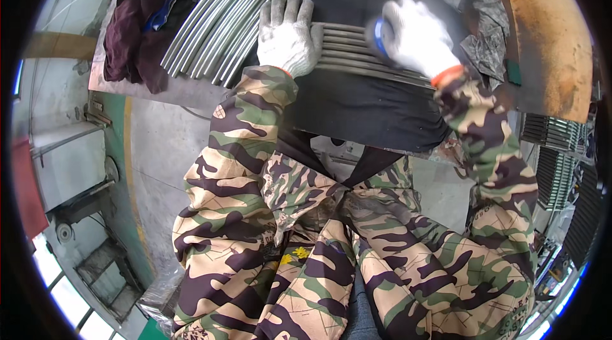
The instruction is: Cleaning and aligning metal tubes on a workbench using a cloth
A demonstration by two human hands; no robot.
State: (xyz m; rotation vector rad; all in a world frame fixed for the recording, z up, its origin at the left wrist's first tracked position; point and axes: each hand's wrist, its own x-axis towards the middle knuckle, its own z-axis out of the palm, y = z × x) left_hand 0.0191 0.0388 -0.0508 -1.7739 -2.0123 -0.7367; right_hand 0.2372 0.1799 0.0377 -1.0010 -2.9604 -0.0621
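Observation:
My left hand (288, 39), in a grey-white knit glove, lies flat with its fingers stretched out over the left ends of a row of metal rods (349, 48). The rods lie side by side on a black cloth (376, 110). To the right, my gloved right hand (421, 37) is closed on a blue-edged object (381, 37) over the same rods. Motion blurs that hand, and its fingers hide most of the object, so its kind does not show. Left of my left hand, a larger bundle of shiny metal rods (239, 14) lies slantwise.
A dark maroon cloth (137, 27) is heaped at the table's left end. Crumpled grey plastic (484, 21) lies right of my right hand, beside a brown board (551, 40). Racks of rods (554, 168) stand beyond the table at the right.

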